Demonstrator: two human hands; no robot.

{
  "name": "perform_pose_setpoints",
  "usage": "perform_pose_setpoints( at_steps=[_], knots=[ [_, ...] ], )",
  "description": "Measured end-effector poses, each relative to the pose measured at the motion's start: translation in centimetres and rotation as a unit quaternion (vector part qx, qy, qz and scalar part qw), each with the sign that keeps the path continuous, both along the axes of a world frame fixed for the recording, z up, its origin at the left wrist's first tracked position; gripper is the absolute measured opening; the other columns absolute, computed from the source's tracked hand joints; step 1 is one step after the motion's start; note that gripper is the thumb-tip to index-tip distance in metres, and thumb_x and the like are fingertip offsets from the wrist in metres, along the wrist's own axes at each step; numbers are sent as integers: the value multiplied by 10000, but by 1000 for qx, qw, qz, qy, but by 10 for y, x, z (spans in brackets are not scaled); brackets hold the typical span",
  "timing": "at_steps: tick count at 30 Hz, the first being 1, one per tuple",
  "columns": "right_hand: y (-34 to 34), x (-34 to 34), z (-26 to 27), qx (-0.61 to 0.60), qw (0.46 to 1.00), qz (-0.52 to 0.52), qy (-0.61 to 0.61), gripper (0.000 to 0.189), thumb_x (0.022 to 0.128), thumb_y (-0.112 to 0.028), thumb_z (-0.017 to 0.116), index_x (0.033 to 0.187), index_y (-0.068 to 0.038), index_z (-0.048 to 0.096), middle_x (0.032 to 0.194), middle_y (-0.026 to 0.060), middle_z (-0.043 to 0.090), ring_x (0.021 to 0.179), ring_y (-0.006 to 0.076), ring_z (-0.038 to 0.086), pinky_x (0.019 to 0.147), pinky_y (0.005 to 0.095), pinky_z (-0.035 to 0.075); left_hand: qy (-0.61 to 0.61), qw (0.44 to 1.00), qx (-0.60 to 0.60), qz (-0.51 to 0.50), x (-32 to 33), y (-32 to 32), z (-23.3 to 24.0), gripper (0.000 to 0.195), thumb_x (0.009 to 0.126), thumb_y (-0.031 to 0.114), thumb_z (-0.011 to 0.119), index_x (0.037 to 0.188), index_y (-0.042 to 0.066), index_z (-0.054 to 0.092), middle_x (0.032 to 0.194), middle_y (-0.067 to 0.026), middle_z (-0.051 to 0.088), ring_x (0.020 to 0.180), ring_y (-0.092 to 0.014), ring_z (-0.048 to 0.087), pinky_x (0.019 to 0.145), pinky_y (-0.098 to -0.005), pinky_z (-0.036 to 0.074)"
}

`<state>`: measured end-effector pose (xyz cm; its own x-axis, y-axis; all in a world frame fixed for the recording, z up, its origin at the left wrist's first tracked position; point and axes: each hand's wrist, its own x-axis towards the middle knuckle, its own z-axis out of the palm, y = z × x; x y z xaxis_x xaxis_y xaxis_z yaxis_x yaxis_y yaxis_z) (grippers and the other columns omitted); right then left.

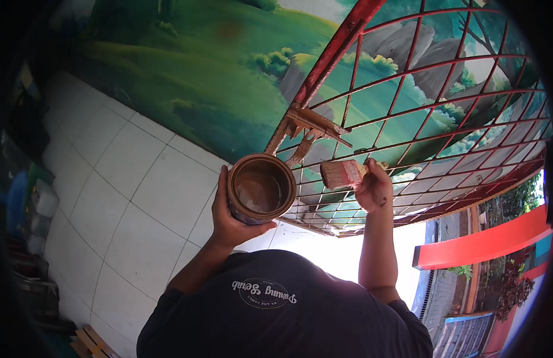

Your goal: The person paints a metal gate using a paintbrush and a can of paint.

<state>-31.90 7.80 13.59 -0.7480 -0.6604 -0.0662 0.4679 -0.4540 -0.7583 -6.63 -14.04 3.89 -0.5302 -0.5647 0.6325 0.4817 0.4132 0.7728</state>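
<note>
My left hand (234,221) holds a round paint can (262,189) with its mouth up and brown paint inside. In my right hand (374,188) is a flat paintbrush (341,174), its handle gripped between thumb and fingers and its brown-stained bristles pointing left towards the can. The brush and the can are apart. Just beyond them stands a red metal lattice gate (323,67). A latch with a sliding bolt (319,127) on its frame is coated brown, as is the frame's lower part near the can.
A wall painted with a green landscape (191,85) rises behind the gate. White floor tiles (146,192) lie to the left. Plastic containers (43,201) and other objects stand along the far left, with a wooden piece (95,342) at lower left. A red curved beam (482,241) shows at right.
</note>
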Motion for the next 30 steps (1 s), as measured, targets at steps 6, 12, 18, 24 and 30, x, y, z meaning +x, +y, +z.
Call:
perform_pose_setpoints(
  at_steps=[6, 12, 18, 24, 30],
  knots=[
    [8, 18, -41, -50, 982, -167, -76, 121, 944, -187, 614, 917, -81, 664, 847, 76, 719, 688, 152, 703, 635, 276, 608, 7, 995, 42, -87, 5, -21, 2, 1325, 600, 305, 930, 1491, -75, 26, 1407, -232, 404, 1285, -333, 472, 1070, -451, 407],
    [-6, 26, -45, -36, 965, -260, -30, 187, 917, -232, 663, 1042, -122, 576, 895, 34, 623, 820, 182, 635, 747, 335, 508, -35, 996, 41, -73, 16, -47, -7, 1338, 577, 378, 935, 1493, -23, 46, 1424, -202, 355, 1321, -320, 424, 1092, -466, 388],
    [-30, 10, -53, -61, 960, -272, -9, 217, 901, -179, 677, 1065, -83, 571, 948, 76, 628, 837, 213, 651, 752, 372, 533, -42, 995, 80, -41, 23, -64, -12, 1295, 575, 321, 933, 1502, 28, 77, 1428, -172, 354, 1320, -324, 422, 1100, -471, 396],
    [-56, -10, -33, -77, 954, -280, 68, 217, 902, -90, 658, 1071, -7, 550, 972, 130, 626, 816, 233, 677, 753, 383, 584, -37, 993, 97, 58, 38, -64, -10, 1225, 564, 330, 941, 1475, 25, 181, 1389, -154, 413, 1279, -302, 469, 1073, -441, 430],
    [-76, -34, -15, -63, 945, -278, 161, 204, 883, -25, 669, 1043, 32, 557, 943, 150, 654, 851, 238, 698, 760, 338, 583, -4, 982, 98, 162, 54, -57, -12, 1021, 566, 137, 903, 1392, 50, 311, 1321, -110, 471, 1235, -264, 487, 1076, -405, 396]
  ],
)
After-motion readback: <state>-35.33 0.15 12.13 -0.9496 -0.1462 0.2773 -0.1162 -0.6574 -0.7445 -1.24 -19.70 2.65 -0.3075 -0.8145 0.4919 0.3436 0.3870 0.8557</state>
